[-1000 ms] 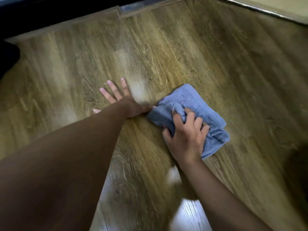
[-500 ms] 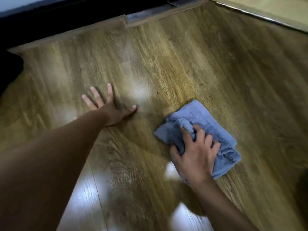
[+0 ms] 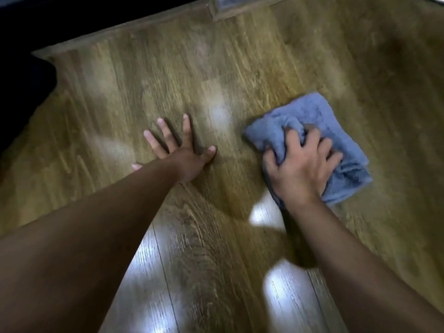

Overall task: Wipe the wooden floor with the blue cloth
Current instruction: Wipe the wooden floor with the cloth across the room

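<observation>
- Wooden floor (image 3: pixel 240 68): brown grained planks under both hands, with bright glare patches nearer than the hands (no writing readable anywhere).
- Dark threshold strip (image 3: pixel 125 27) lies beyond the hands.
- Blue cloth (image 3: pixel 336 131), bunched, lies on the floor under the right hand (image 3: pixel 300 169), whose curled fingers grip it.
- Left hand (image 3: pixel 177 150), just left of the cloth, presses flat, fingers spread.

The wooden floor (image 3: pixel 240 56) is brown plank laminate with visible grain and bright patches of reflected light near the bottom of the view. A crumpled blue cloth (image 3: pixel 310 116) lies on it at the right, gripped by the right hand (image 3: pixel 300 169), while the left hand (image 3: pixel 182 157) rests flat on the boards with its fingers (image 3: pixel 165 133) spread, well apart from the cloth. A raised wooden strip (image 3: pixel 134 27) borders the floor's far edge.
</observation>
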{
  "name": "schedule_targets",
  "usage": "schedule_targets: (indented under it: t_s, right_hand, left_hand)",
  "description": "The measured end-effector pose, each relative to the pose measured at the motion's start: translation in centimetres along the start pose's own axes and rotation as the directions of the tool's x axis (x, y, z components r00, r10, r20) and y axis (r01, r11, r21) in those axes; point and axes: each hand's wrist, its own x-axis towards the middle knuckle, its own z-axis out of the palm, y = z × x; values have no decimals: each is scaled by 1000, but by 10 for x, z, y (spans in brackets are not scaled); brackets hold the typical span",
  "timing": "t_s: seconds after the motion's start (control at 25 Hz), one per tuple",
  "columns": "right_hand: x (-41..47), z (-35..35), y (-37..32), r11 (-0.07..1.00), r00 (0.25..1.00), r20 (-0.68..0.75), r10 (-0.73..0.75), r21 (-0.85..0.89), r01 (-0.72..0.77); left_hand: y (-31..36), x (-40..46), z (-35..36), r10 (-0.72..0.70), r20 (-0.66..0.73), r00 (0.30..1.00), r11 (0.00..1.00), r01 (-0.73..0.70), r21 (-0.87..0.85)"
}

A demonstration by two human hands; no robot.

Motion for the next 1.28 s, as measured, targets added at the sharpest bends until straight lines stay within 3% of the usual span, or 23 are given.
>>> schedule_targets:
  t_s: [0.32,0.56,0.68,0.8,0.88,1.08,1.28]
  right_hand:
    - [65,16,-25,996,997,-11,-79,-44,78]
    - [-50,-5,-19,981,981,26,-191,-27,191]
    - [-116,-14,-15,979,977,64,-203,-5,204]
    - [-168,-14,-11,977,975,54,-215,26,213]
    - [-189,-13,-13,968,967,41,-250,31,249]
    - [-174,-5,-21,968,967,30,-251,26,251]
    - [-91,7,-79,962,962,54,-268,62,265]
  left_hand:
    - [8,-9,2,-3,-91,996,1000,1,-20]
    - [10,-16,5,-8,-161,987,998,-2,-61]
    - [-17,-18,-2,78,-333,940,970,-149,-192]
    - [-77,-22,6,261,-601,755,965,-226,135]
    - [-106,-19,17,361,-617,700,932,-259,252]
    - [-113,-9,18,360,-656,663,933,-245,265]
    - [-109,-14,17,348,-639,686,937,-238,255]
